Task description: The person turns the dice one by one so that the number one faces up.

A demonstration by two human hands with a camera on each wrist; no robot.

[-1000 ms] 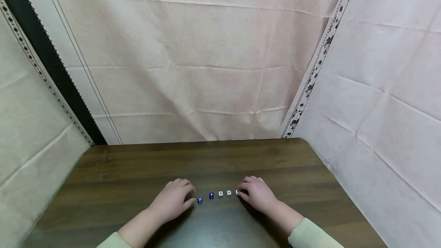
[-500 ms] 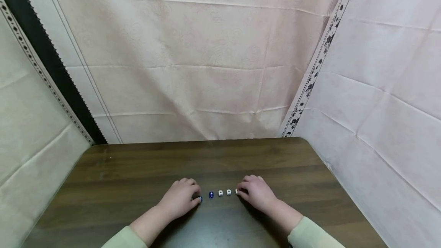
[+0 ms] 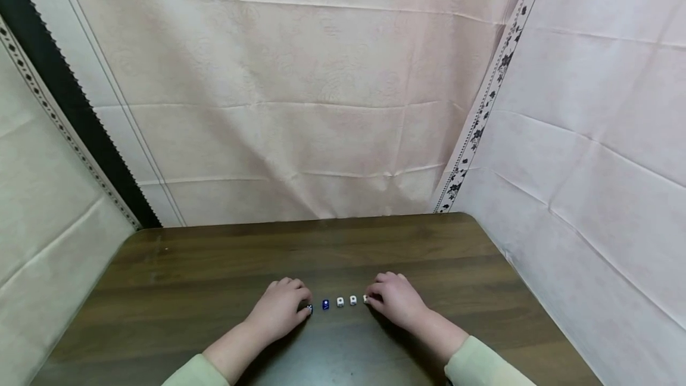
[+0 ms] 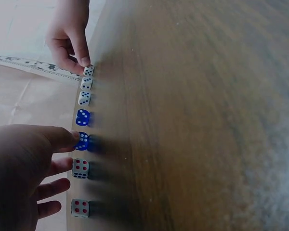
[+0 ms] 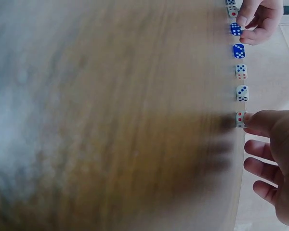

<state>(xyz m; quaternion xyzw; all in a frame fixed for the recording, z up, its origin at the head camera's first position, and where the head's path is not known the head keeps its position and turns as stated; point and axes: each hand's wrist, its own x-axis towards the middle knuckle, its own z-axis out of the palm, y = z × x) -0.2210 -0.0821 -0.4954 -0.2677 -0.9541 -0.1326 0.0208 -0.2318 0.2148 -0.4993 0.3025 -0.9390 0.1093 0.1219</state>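
Observation:
A row of small dice stands on the wooden table. My left hand (image 3: 278, 310) pinches a blue die (image 4: 82, 141) with white pips between thumb and finger. At the row's right end, my right hand (image 3: 398, 301) pinches a white die (image 5: 240, 120) by its sides. Between the hands stand another blue die (image 3: 326, 304), a white die (image 3: 340, 302) and a second white die (image 3: 353, 300), spaced apart and untouched. In the left wrist view, two white dice with red pips, a nearer one (image 4: 80, 168) and a farther one (image 4: 80, 208), stand beside my left fingers.
The dark wooden table (image 3: 214, 267) has rounded far corners. Pale cloth (image 3: 321, 106) hangs behind it, and more cloth (image 3: 600, 136) hangs along the right side. Both forearms wear light green sleeves (image 3: 477, 362).
My left hand has moved slightly right, and its thumb and finger have closed on the blue die. My right hand stays at the end white die. The head view has shifted a little.

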